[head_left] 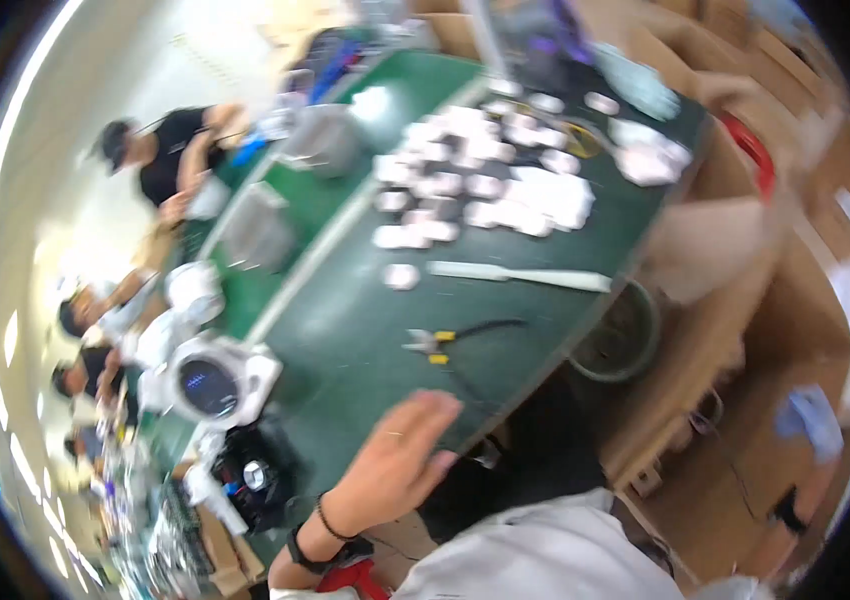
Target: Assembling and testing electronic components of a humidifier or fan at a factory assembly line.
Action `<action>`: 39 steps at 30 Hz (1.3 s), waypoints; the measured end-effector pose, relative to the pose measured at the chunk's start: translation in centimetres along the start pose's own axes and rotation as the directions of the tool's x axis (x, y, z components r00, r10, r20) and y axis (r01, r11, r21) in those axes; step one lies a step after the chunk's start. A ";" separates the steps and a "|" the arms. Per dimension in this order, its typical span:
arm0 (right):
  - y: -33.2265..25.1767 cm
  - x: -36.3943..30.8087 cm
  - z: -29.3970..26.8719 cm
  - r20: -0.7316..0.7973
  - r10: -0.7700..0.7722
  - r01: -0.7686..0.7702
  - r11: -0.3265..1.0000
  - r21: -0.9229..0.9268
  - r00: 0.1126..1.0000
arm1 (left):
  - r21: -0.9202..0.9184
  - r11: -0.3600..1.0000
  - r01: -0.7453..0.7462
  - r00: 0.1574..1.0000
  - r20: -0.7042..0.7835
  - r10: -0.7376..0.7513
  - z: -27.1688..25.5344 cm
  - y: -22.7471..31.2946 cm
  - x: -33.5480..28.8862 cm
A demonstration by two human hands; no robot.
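My left hand [397, 462] is over the green table's near edge, fingers stretched out and thumb apart, with nothing in it. It wears dark wristbands and a ring. Just beyond its fingertips lie pliers [437, 346] with yellow-marked dark handles. Farther off, a long pale flat strip [515, 275] lies crosswise, near a single small white-pink round piece [401, 277]. My right hand [813, 430] is far out to the right, low beside the cardboard, with a black band at the wrist. Something light blue, a glove or a cloth, covers its fingers, and blur hides their pose.
Many small white-pink pieces [465, 150] are spread over the far part of the green table [335, 350]. A white device with a round dark display [207, 388] stands at the left. Grey bins [257, 228] sit beyond. Cardboard boxes [795, 330] fill the right. Co-workers sit at the far left.
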State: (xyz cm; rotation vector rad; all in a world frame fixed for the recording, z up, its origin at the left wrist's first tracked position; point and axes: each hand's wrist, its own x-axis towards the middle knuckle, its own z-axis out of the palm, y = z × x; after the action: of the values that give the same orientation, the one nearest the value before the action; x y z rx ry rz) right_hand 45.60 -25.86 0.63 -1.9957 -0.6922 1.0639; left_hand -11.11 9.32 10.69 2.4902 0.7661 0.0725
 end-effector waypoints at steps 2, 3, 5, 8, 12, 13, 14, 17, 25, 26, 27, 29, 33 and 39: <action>-2.8 1.3 1.6 0.277 0.113 -0.121 0.993 0.011 0.954 | 0.125 0.983 0.135 0.991 -0.007 -0.136 2.7 -0.4 1.1; 1.7 3.3 -0.5 0.180 0.213 -0.225 0.973 0.049 0.960 | 0.197 0.967 0.159 0.984 0.047 -0.171 3.6 0.7 1.3; 5.1 6.6 -5.0 0.085 0.262 -0.162 0.787 -0.596 0.961 | 0.318 0.926 0.205 0.974 0.027 -0.225 5.0 -1.7 -0.1; -6.2 -1.0 -6.3 -0.097 0.361 -0.362 0.932 0.009 0.928 | 0.366 0.887 0.281 0.959 -0.065 -0.277 7.7 -1.7 0.0; -6.0 -1.3 -5.8 0.059 0.483 -0.456 0.855 -0.246 0.873 | 0.467 0.858 0.217 0.976 -0.097 -0.194 8.1 -0.6 1.0; -4.5 0.6 -3.7 0.098 0.503 -0.455 0.836 -0.307 0.859 | 0.451 0.871 0.193 0.981 -0.110 -0.160 8.1 -0.3 1.5; 0.6 3.3 -1.5 0.148 0.471 -0.443 0.877 -0.185 0.870 | 0.457 0.871 0.181 0.983 -0.105 -0.150 8.2 -0.3 1.6; 17.9 14.8 11.0 0.092 0.339 -0.308 0.919 -0.246 0.936 | 0.535 0.829 0.165 0.986 -0.116 -0.121 8.5 -1.1 1.8; 56.4 17.0 43.2 -0.144 0.318 -0.345 0.787 -0.512 0.937 | 0.479 0.850 0.220 0.975 -0.136 -0.176 8.1 -0.5 1.0; 56.5 18.3 47.8 -0.153 0.381 -0.406 0.779 -0.478 0.912 | 0.507 0.821 0.262 0.965 -0.136 -0.223 8.6 -0.8 1.1; 57.2 18.7 48.4 -0.209 0.452 -0.495 0.744 -0.449 0.867 | 0.522 0.821 0.229 0.973 -0.119 -0.196 8.6 -0.5 1.6; 59.0 19.1 47.2 -0.329 0.580 -0.666 0.641 -0.381 0.746 | 0.481 0.859 0.175 0.984 -0.103 -0.143 9.0 -1.8 1.5; 60.6 13.1 40.2 -0.207 0.750 -0.688 0.410 -0.599 0.628 | 0.411 0.891 0.194 0.981 -0.053 -0.189 8.7 -2.7 0.4; 32.0 16.2 32.9 -0.165 0.620 -0.618 0.645 -0.450 0.767 | 0.573 0.782 0.244 0.968 -0.103 -0.227 8.4 -1.2 0.5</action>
State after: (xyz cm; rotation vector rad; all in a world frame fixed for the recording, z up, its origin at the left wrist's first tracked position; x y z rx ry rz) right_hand 29.13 -19.97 -44.83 -2.7934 -0.2598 1.3806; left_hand -9.61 6.45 2.87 2.9346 1.2660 -0.2616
